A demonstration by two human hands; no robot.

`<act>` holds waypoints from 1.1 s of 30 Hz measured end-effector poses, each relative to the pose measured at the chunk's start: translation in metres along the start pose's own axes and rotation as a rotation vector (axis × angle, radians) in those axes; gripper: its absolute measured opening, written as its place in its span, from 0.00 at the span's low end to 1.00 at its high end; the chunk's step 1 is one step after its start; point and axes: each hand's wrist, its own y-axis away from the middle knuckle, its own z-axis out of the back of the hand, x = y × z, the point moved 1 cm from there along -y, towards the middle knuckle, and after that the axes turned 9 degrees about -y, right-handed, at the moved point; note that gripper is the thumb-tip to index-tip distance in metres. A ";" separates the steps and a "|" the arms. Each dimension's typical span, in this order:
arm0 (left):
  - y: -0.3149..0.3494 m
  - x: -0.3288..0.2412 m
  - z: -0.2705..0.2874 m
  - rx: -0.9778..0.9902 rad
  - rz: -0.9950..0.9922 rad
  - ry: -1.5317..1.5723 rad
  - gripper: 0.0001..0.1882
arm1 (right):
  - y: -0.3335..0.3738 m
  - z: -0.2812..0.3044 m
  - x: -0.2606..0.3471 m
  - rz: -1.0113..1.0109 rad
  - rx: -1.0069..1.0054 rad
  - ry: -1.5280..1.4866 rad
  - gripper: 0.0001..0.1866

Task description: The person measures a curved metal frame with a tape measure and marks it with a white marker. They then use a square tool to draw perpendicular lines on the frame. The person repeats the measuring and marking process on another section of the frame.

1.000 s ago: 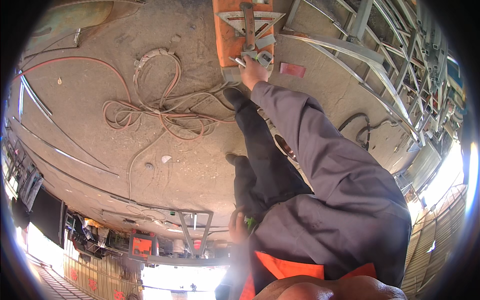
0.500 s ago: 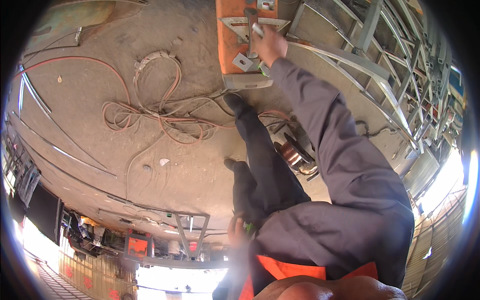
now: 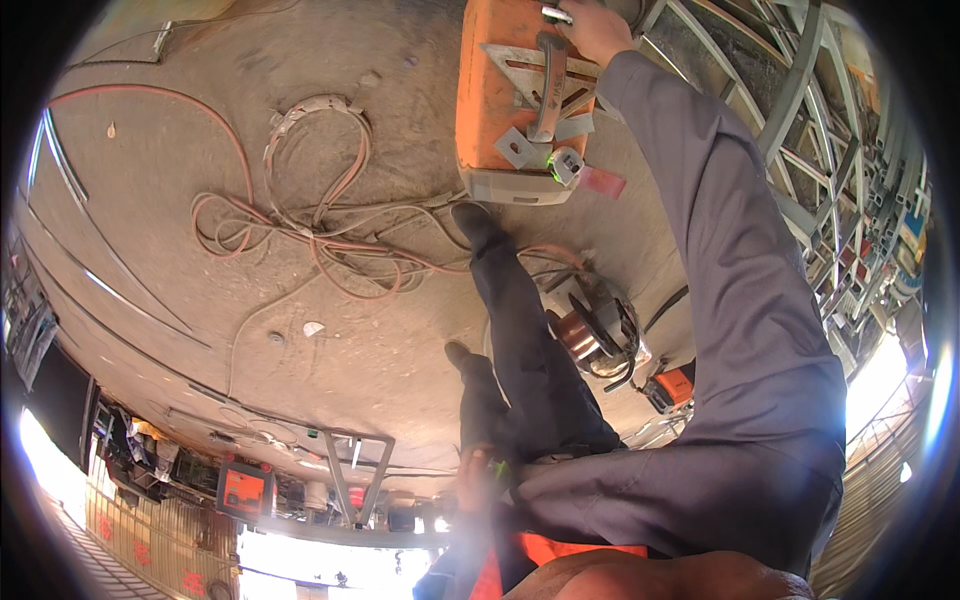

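My right hand [image 3: 597, 28] reaches over the far end of an orange machine case [image 3: 482, 100]. Its fingers are closed on a short whitish stick-like piece [image 3: 557, 15], whose kind I cannot make out. On the case, beside the dark carrying handle [image 3: 551, 90], lie a triangular metal square [image 3: 512, 70] and small metal plates [image 3: 517, 148] with holes. A white and green tape measure [image 3: 566, 165] sits at the near edge, next to a reddish flat piece [image 3: 603, 182]. Low by my lap, my left hand [image 3: 474, 482] is curled around a small bright-green thing [image 3: 500, 470], mostly hidden.
Tangled hoses and cables [image 3: 320, 235] lie on the floor left of my legs. A wire spool [image 3: 580, 335] stands to their right. Metal frames [image 3: 800, 150] are stacked at the far right. Long metal strips [image 3: 120, 295] lie at left, and an orange machine [image 3: 245, 490] stands lower left.
My right hand has moved farther up and right, away from the handle, still with the whitish piece. The tape measure and reddish piece now show fully. My left hand stays low by my lap.
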 end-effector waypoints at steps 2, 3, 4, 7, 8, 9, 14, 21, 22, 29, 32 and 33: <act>0.001 0.005 0.003 0.009 -0.008 0.017 0.15 | 0.003 0.002 0.006 -0.112 0.023 -0.096 0.13; 0.001 0.006 0.004 0.004 -0.232 -0.176 0.14 | 0.004 0.005 0.012 -0.166 0.031 -0.146 0.13; 0.002 0.007 0.005 -0.003 -0.412 -0.343 0.13 | 0.006 0.009 0.021 -0.192 -0.081 -0.254 0.14; 0.009 0.016 0.010 -0.012 -0.464 -0.344 0.08 | 0.013 0.029 0.068 -0.409 -0.162 -0.659 0.23; 0.013 0.017 0.012 -0.002 -0.438 -0.305 0.07 | 0.021 0.047 0.086 -0.488 0.014 -0.789 0.23; 0.016 0.018 0.014 0.034 -0.375 -0.227 0.13 | 0.034 0.067 0.110 -0.408 0.047 -0.960 0.21; 0.060 0.014 0.037 0.201 -0.193 0.085 0.24 | 0.116 0.160 0.271 -0.346 0.349 -1.620 0.10; 0.114 0.109 0.096 0.251 -0.411 0.609 0.18 | 0.249 0.262 0.508 0.055 0.819 -1.973 0.12; 0.118 0.133 0.107 0.282 -0.459 0.717 0.16 | 0.273 0.269 0.543 0.096 0.887 -1.999 0.13; 0.152 0.322 0.216 0.135 -0.791 0.983 0.14 | 0.505 0.268 0.767 0.231 1.182 -1.939 0.20; 0.190 0.411 0.267 -0.115 -0.817 1.092 0.16 | 0.641 0.238 0.870 0.274 1.391 -1.708 0.20; 0.208 0.444 0.278 -0.193 -0.783 1.128 0.16 | 0.693 0.223 0.898 0.213 1.436 -1.546 0.18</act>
